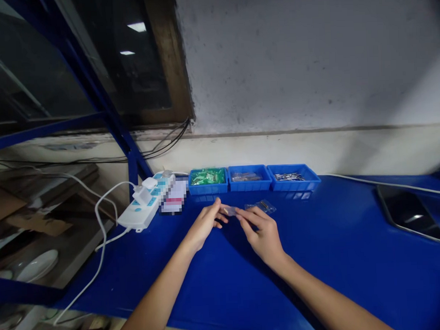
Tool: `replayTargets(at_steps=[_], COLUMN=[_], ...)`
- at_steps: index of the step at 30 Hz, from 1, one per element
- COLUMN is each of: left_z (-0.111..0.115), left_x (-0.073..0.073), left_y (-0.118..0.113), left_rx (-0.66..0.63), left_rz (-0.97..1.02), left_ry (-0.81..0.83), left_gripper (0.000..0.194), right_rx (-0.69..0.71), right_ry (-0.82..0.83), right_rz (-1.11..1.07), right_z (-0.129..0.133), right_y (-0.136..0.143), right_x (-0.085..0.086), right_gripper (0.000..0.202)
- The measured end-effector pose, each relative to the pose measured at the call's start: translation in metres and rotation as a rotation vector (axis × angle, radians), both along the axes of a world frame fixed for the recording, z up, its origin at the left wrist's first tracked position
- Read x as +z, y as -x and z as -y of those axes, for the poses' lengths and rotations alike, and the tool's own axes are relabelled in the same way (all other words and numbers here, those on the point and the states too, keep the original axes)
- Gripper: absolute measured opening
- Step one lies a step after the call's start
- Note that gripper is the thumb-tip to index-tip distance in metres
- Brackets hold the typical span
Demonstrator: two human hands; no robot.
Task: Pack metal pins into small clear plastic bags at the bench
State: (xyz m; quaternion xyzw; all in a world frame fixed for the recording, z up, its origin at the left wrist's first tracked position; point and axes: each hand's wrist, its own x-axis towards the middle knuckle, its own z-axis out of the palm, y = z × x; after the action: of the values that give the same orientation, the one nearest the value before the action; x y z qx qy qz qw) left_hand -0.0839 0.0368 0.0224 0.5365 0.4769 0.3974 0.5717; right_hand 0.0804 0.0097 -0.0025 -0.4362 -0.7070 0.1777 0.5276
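Between my two hands, over the blue table [218, 291], is a small clear plastic bag [230, 211]. My left hand [207, 222] pinches its left end, and the fingers of my right hand [261, 230] grip its right end. Just behind my right hand lies another clear bag [267, 206] with small dark items in it. Behind the hands stand three blue bins in a row: the left bin [208, 189] holds green packets, the middle bin [250, 185] holds clear packets with brownish contents, and the right bin [296, 185] holds thin metallic sticks.
A white power strip [142, 212] with plugs and cables lies at the left, beside a blurred card [174, 198]. At the right is a dark phone [409, 212]. A blue frame post [133, 173] rises at the left, and a wall stands behind the bins.
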Motion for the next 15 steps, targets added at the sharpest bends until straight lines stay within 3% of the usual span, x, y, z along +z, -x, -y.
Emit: replayTargets(at_steps=[4, 10, 15], left_z=[0.0, 0.001, 0.009], left_x=[-0.001, -0.003, -0.001], left_y=[0.001, 0.0, -0.006], left_rx=[-0.011, 0.142, -0.013], left_rz=[-0.031, -0.325, -0.465], left_ry=[-0.062, -0.487, -0.787], left_gripper=[0.034, 0.018, 0.016], right_rx=[0.046, 0.066, 0.135], right_ry=[-0.032, 0.202, 0.41], right_rz=[0.089, 0.091, -0.145], right_z=[0.0, -0.001, -0.004], right_y=[0.002, 0.001, -0.001], right_x=[-0.005, -0.003, 0.001], right_gripper=[0.028, 0.023, 0.044])
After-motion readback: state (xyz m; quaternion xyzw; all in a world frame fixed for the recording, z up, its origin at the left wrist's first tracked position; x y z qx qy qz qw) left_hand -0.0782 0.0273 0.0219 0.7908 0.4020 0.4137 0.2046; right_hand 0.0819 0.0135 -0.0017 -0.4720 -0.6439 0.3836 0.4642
